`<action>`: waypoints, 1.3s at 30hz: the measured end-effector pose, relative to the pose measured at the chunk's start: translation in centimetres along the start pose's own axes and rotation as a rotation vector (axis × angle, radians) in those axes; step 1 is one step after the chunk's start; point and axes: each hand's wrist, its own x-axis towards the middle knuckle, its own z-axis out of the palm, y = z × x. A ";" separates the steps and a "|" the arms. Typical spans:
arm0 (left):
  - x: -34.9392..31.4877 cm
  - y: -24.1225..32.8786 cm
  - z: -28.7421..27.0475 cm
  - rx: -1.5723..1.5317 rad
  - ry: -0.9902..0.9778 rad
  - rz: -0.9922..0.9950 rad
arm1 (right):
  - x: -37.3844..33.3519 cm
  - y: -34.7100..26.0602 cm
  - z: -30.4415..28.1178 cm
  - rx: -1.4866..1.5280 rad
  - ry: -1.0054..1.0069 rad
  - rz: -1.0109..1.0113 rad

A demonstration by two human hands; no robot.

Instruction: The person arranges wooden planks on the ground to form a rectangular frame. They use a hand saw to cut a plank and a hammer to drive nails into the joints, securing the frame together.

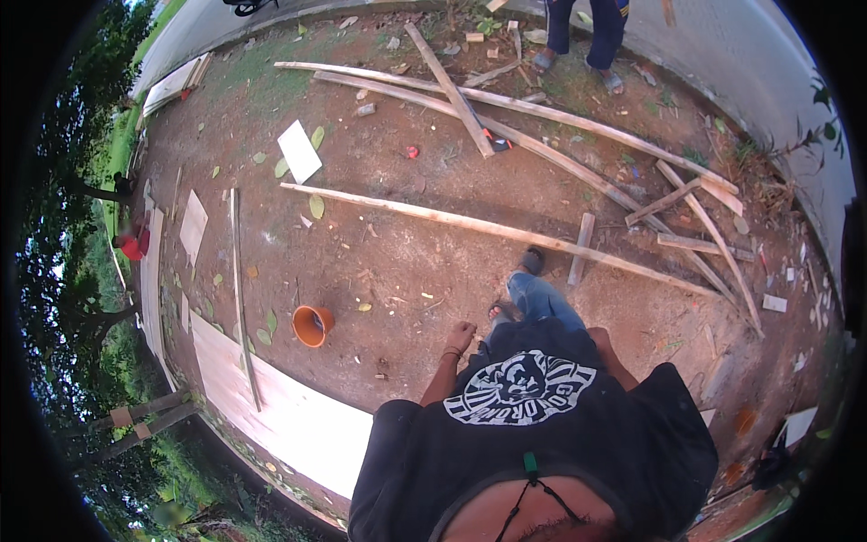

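Note:
My left hand (461, 337) hangs beside my left leg with its fingers curled in, and no object shows in it. A thin dark band circles that wrist. My right hand (599, 340) is at my right side, partly covered by my black shirt, and its fingers are hidden. Past my feet, a long wooden strip (424, 215) lies across the ground, with my forward foot (533, 261) close to it. A short wood piece (582, 248) sits by that strip. An orange bucket (312, 326) stands on the dirt to the left of my left hand.
Long crossed planks (542, 117) lie ahead, beside an orange-and-black tool (496, 142). Pale sheets (271, 397) spread at the left, with a narrow strip (239, 298) across them. One person (587, 36) stands at the far edge; another, in red (135, 244), is far left.

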 end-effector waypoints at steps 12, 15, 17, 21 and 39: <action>3.5 6.4 -6.6 -0.103 0.204 -0.309 | 23.2 -10.5 -22.3 1.142 0.055 0.620; 4.5 -2.2 -11.6 0.185 0.226 -0.179 | 28.0 -16.7 -23.2 1.254 -0.014 0.526; 7.5 0.0 -8.9 0.184 0.090 -0.106 | 27.7 -14.5 -23.5 1.230 0.002 0.622; 13.3 6.3 -7.8 0.110 0.012 -0.150 | 28.8 -14.5 -22.1 1.242 -0.079 0.772; 38.4 25.0 -39.8 0.105 0.093 -0.321 | 66.4 -28.9 -29.0 1.526 0.047 0.811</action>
